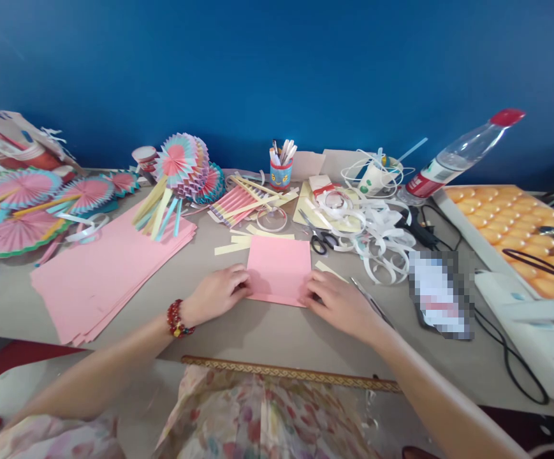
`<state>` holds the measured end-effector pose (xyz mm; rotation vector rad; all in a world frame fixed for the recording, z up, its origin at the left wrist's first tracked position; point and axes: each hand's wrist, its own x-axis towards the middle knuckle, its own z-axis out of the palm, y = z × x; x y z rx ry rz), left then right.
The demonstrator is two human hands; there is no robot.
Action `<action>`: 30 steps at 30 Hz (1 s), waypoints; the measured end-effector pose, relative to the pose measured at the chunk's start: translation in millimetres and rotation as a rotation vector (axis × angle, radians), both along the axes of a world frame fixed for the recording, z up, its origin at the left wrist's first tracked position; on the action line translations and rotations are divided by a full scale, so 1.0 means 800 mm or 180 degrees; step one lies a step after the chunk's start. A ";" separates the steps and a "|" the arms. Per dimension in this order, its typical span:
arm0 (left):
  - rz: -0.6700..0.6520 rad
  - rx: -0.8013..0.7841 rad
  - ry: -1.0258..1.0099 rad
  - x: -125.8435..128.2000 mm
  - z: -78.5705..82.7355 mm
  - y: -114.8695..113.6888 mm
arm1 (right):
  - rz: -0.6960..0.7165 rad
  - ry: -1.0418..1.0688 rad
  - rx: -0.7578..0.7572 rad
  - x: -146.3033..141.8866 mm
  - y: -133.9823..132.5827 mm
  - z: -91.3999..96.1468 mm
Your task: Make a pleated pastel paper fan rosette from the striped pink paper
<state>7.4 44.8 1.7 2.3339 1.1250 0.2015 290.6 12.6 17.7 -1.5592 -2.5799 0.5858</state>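
A pink sheet of paper [279,268] lies on the table in front of me, with a narrow crease or fold along its near edge. My left hand [222,293] grips its near left corner, fingers curled and pressed together. At the near right corner, my right hand [336,299] pinches the paper between thumb and fingers. Pale yellow paper strips [232,249] lie just beyond the sheet. Black-handled scissors [323,242] rest past its far right corner.
Stacked pink sheets [114,274] and folded paper fans [176,159] are on the left. White curled strips [377,236], a plastic bottle [453,167] and a glue gun [417,229] stand or lie to the right. A pen cup [281,174] stands near the blue wall.
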 end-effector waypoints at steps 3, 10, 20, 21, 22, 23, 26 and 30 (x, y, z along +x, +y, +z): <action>-0.0037 0.0013 0.0023 0.000 0.001 -0.001 | -0.0010 -0.0004 0.0016 0.000 0.000 -0.001; -0.0043 0.0098 0.0038 0.002 0.006 -0.006 | -0.0005 0.0096 0.0101 0.001 0.000 -0.003; -0.0118 0.0295 0.0270 0.004 0.004 -0.009 | -0.0033 0.0137 0.0072 0.004 0.002 -0.003; -0.0126 0.0319 0.0285 0.005 0.004 -0.009 | -0.0029 0.0171 0.0064 0.005 0.003 -0.004; -0.0127 0.0336 0.0299 0.005 0.003 -0.010 | -0.0015 0.0208 0.0052 0.007 0.003 -0.004; -0.0128 0.0347 0.0311 0.005 0.003 -0.010 | 0.0008 0.0245 0.0034 0.008 0.004 -0.004; -0.0136 0.0366 0.0333 0.004 0.001 -0.010 | 0.0077 0.0335 -0.0023 0.011 0.007 -0.003; -0.0149 0.0380 0.0359 0.002 -0.001 -0.010 | 0.0095 0.0458 -0.0057 0.014 0.008 -0.002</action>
